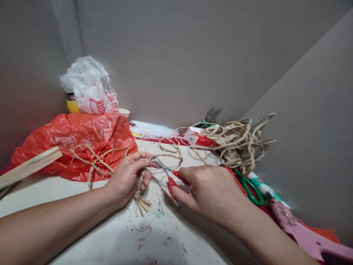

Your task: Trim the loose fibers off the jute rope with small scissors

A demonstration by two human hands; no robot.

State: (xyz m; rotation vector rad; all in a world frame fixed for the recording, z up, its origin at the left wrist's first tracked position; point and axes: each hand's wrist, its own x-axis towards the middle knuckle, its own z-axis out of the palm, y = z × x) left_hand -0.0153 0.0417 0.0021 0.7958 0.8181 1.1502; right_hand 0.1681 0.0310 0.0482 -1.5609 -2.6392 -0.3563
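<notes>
My left hand (132, 176) is closed around a braided straw rope (140, 184), pinching it between thumb and fingers. The rope's lower end hangs below the palm and fans out into a straw tassel (143, 206). In my right hand (204, 187) are red-handled scissors (168, 173), thumb and fingers in the loops and the blades partly apart. Their tips are at the rope beside my left fingertips; whether they touch it I cannot tell. More rope (96, 160) trails left over a red plastic bag (79, 136).
A heap of straw rope (237, 138) lies at the right, by green-handled scissors (250, 189) and a pink glue gun (309, 235). Behind are glue sticks (154, 129) and a white plastic bag (91, 88). Flat wooden strips (30, 165) jut in from the left. Scraps litter the white table (110, 235).
</notes>
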